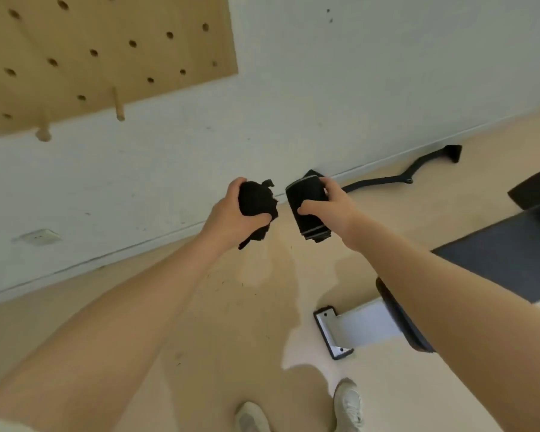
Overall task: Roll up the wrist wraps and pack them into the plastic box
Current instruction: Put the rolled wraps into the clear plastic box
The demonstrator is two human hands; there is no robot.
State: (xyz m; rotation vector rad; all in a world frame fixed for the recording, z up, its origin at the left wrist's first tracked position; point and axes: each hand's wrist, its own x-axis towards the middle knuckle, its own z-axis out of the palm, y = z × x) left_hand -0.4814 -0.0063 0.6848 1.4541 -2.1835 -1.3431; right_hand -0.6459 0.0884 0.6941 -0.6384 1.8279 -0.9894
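Two bare forearms are reaching out over pale sneakers, both hands working in mid-air. The left hand is gripping a bunched black wrist wrap, fingers curled tight round it, while the right hand is pinching a flatter folded wrist wrap between thumb and fingers. Rolling well likely means squaring the edges and keeping tension (no plastic box showing yet). A light wood floor, white wall, pegboard and bench leg are framing the scene.
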